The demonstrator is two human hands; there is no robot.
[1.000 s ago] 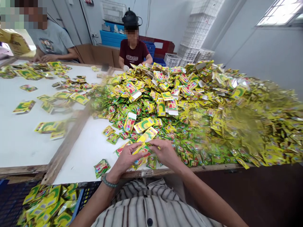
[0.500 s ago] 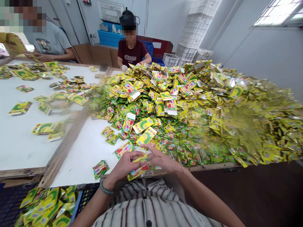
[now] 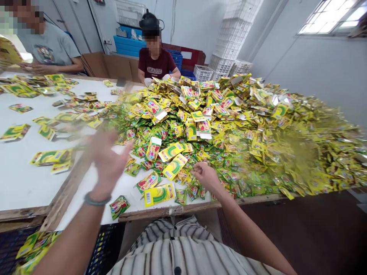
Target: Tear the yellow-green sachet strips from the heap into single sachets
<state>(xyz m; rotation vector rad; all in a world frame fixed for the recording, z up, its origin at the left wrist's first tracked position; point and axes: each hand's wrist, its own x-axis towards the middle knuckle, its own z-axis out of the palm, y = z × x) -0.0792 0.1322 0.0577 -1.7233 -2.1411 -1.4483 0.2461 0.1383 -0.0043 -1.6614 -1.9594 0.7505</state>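
One yellow carton (image 3: 159, 194) lies flat near the front edge of a white bench (image 3: 134, 202), its barcode end to the left. Its long axis runs left to right, nearly along that edge, with the right end angled slightly away from the wearer. The right hand (image 3: 205, 175) is the nearer of the two: it is beyond the carton and to its right, so from those fingers the carton lies leftward and back toward the wearer. They are bunched beside small sachets (image 3: 183, 176); whether they pinch one cannot be told. The left hand (image 3: 107, 156), blurred, is farther off, beyond the carton and to its left, its fingers spread apart with nothing visible in them. Neither hand touches the carton. Just right of it is a green sachet (image 3: 180, 196); just beyond it, a fruit-printed packet (image 3: 148, 181); farther beyond, a second yellow carton (image 3: 174, 166) and a large heap (image 3: 223, 130) of packets.
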